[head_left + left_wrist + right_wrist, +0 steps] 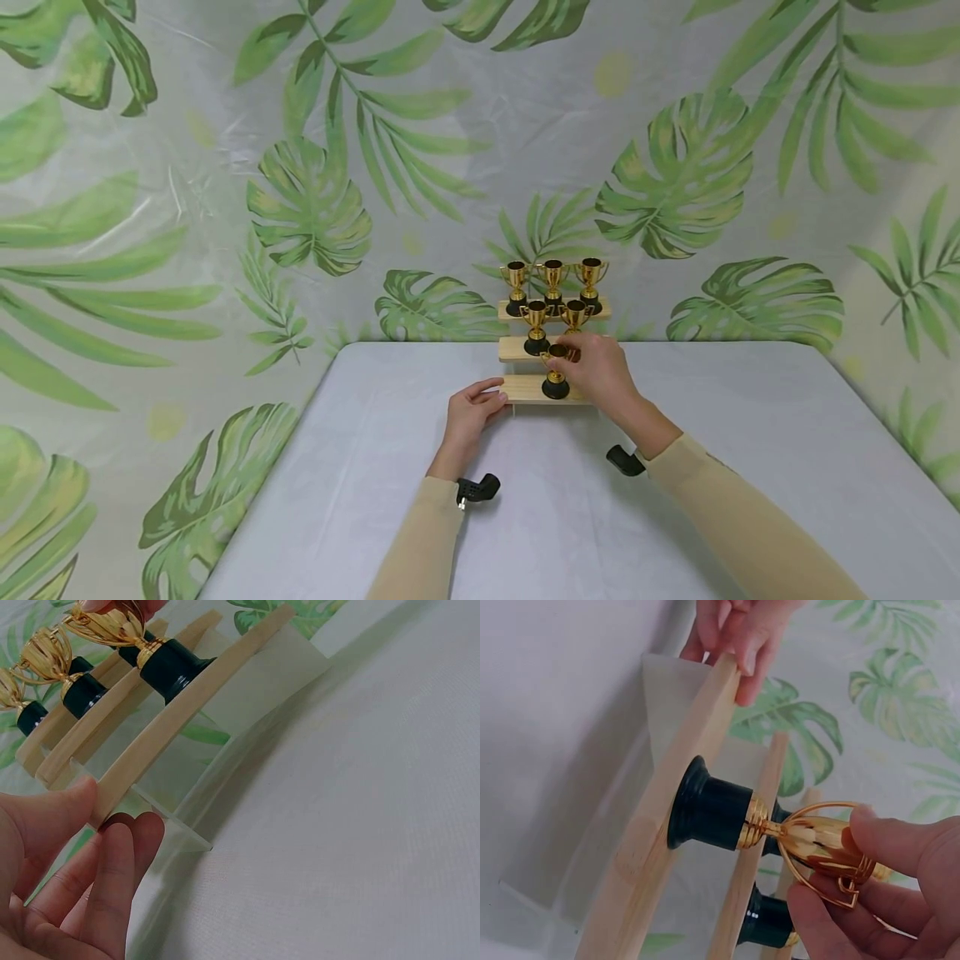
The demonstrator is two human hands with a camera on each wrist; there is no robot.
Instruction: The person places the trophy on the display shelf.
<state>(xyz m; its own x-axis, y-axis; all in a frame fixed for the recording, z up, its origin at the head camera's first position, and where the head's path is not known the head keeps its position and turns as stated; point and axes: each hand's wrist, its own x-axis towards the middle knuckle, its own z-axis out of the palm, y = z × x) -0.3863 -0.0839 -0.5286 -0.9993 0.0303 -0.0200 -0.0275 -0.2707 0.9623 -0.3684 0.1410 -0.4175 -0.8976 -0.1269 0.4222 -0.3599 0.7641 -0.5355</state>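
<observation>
A three-tier wooden shelf (525, 389) with clear side supports stands on the table, small gold trophy cups with black bases on it. My right hand (603, 375) pinches the cup of the front trophy (712, 810), whose base rests flat against the lowest board. At the left end of that same board (195, 694), my left hand (470, 417) grips the wood, thumb above and fingers curled beneath. Behind, two trophies (536, 327) stand on the middle board, the right one partly hidden by my right hand. Three more (553, 283) line the top board.
A white cloth covers the table (405, 375). Right behind the shelf hangs a leaf-patterned curtain (525, 125). Each wrist carries a black camera mount (478, 487).
</observation>
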